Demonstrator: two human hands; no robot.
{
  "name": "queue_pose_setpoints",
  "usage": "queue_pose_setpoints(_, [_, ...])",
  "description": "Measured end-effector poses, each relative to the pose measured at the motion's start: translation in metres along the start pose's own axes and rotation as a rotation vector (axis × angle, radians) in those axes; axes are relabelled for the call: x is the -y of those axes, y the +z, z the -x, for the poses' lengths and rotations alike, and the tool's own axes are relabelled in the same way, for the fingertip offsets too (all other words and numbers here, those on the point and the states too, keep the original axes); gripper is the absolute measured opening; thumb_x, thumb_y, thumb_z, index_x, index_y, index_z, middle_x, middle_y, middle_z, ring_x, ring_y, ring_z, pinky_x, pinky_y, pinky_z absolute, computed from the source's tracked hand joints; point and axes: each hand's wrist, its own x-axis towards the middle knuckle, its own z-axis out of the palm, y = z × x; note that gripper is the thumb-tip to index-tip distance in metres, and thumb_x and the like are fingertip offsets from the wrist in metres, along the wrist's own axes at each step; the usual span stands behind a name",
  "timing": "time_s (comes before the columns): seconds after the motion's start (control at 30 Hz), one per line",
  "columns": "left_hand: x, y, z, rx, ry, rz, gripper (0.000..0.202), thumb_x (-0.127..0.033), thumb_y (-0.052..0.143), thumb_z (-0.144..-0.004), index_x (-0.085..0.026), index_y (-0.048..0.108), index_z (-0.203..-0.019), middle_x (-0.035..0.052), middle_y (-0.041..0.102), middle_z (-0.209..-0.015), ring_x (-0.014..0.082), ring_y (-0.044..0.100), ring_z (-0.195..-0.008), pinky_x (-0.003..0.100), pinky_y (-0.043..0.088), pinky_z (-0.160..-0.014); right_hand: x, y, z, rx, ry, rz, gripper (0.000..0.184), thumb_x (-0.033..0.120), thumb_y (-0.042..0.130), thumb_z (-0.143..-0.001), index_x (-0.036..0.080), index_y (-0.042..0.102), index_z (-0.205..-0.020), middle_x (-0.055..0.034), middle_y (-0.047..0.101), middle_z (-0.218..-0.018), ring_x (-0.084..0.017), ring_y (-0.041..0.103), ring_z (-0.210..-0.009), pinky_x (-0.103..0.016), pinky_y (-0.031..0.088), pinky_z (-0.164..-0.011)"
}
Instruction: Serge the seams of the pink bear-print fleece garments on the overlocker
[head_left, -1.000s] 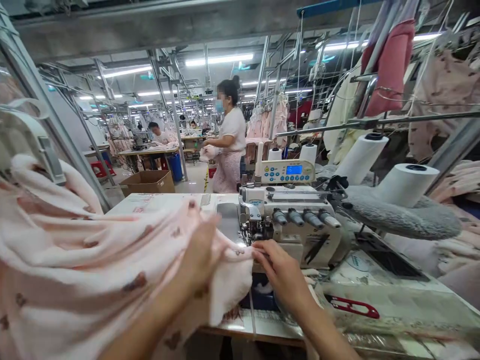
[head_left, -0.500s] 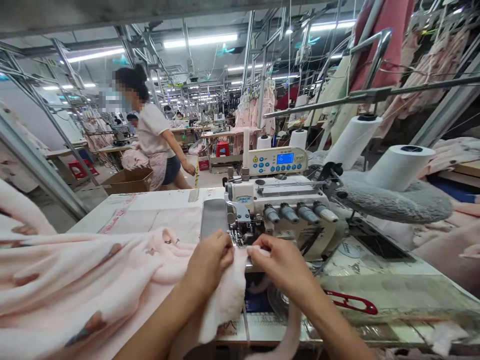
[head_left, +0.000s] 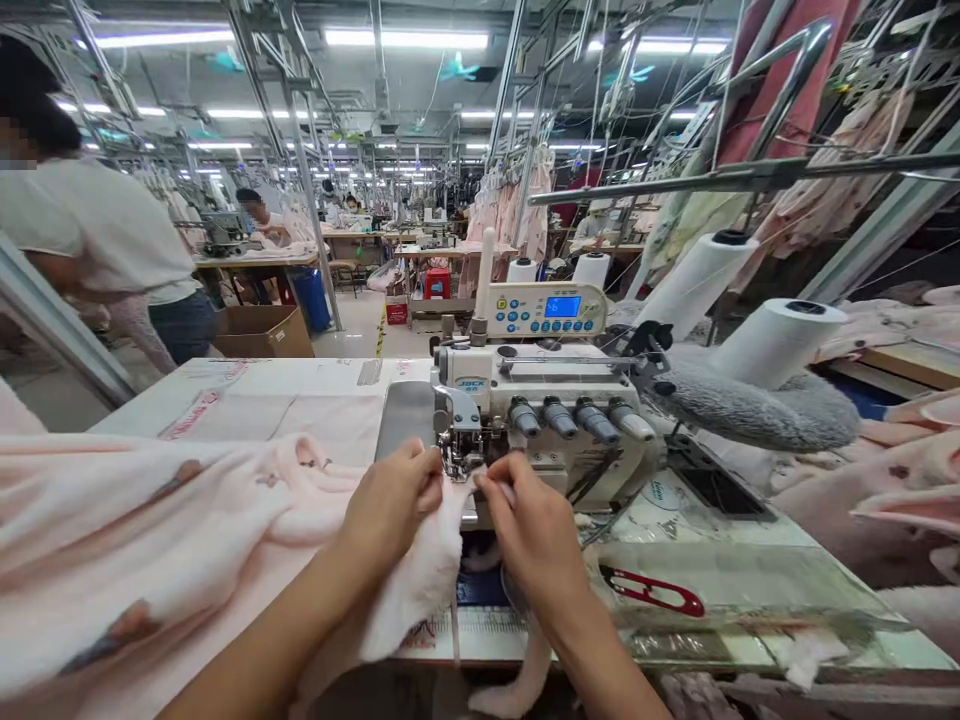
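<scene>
Pale pink fleece fabric [head_left: 247, 560] with brown printed figures spreads over the left of the table and runs up to the overlock sewing machine [head_left: 555, 400]. My left hand [head_left: 394, 490] is closed on the fabric's edge, just left of the presser foot [head_left: 459, 455]. Right of the foot, my right hand [head_left: 529, 515] pinches a narrow pink fleece strip [head_left: 529, 670], whose loose end hangs below the table's front edge. Both hands are close to the needle area. Fingers and fabric hide the exact spot where strip and edge meet.
Large white thread cones [head_left: 780, 345] stand at the right near a grey fuzzy ring [head_left: 765, 410]. Red thread snips [head_left: 656, 590] lie on the table's right part. A person in a white top [head_left: 105, 220] is at the left, by a cardboard box [head_left: 266, 330].
The view has shifted, so the machine sits slightly lower left. The person in white has moved left and closer. Both hands keep their hold beside the presser foot.
</scene>
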Motion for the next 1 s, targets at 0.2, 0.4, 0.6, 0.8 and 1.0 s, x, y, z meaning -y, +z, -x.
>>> queue_pose_setpoints(0.2, [-0.003, -0.001, 0.000, 0.013, -0.016, -0.052, 0.011, -0.013, 0.042, -0.083, -0.018, 0.049, -0.077, -0.0015, 0.046, -0.078, 0.0108, 0.050, -0.067, 0.022, 0.035, -0.063, 0.000, 0.008, 0.001, -0.099, -0.083, 0.086, 0.011, 0.021, 0.038, -0.087, 0.022, 0.041, -0.077, 0.0009, 0.057, -0.064, -0.017, 0.057, -0.054, -0.024, 0.034, -0.051])
queue_pose_setpoints(0.4, [-0.003, -0.002, -0.001, 0.003, -0.010, -0.167, 0.014, -0.012, 0.040, -0.084, -0.019, 0.051, -0.079, -0.0020, 0.048, -0.078, 0.0104, 0.047, -0.061, 0.023, 0.032, -0.058, -0.001, 0.013, 0.003, -0.146, -0.108, 0.138, 0.012, 0.018, 0.036, -0.089, 0.022, 0.040, -0.078, 0.0010, 0.056, -0.065, -0.016, 0.057, -0.057, -0.024, 0.036, -0.054])
queue_pose_setpoints(0.6, [-0.003, 0.003, -0.002, -0.058, 0.004, -0.227, 0.013, -0.017, 0.041, -0.086, -0.019, 0.052, -0.079, 0.0000, 0.053, -0.081, 0.0138, 0.051, -0.069, 0.026, 0.032, -0.060, 0.002, 0.019, 0.004, -0.232, -0.159, 0.226, 0.023, 0.022, 0.032, -0.094, 0.019, 0.047, -0.077, -0.0031, 0.056, -0.065, -0.020, 0.055, -0.061, -0.028, 0.037, -0.057])
queue_pose_setpoints(0.8, [-0.003, 0.003, -0.004, -0.099, 0.022, -0.284, 0.014, -0.017, 0.043, -0.085, -0.018, 0.055, -0.079, 0.0034, 0.056, -0.080, 0.0202, 0.051, -0.081, 0.031, 0.032, -0.068, 0.018, 0.010, 0.032, -0.424, -0.146, 0.112, 0.020, 0.030, 0.044, -0.092, 0.016, 0.058, -0.097, -0.0130, 0.059, -0.104, -0.026, 0.050, -0.101, -0.038, 0.037, -0.087])
queue_pose_setpoints(1.0, [-0.003, 0.001, -0.003, -0.085, 0.026, -0.264, 0.016, -0.018, 0.041, -0.084, -0.018, 0.057, -0.082, 0.0046, 0.056, -0.082, 0.0212, 0.052, -0.082, 0.031, 0.033, -0.069, 0.017, 0.040, 0.063, 0.035, 0.276, -0.485, 0.054, 0.058, 0.035, -0.087, 0.020, 0.049, -0.052, -0.0027, 0.050, -0.052, -0.018, 0.046, -0.052, -0.027, 0.033, -0.047])
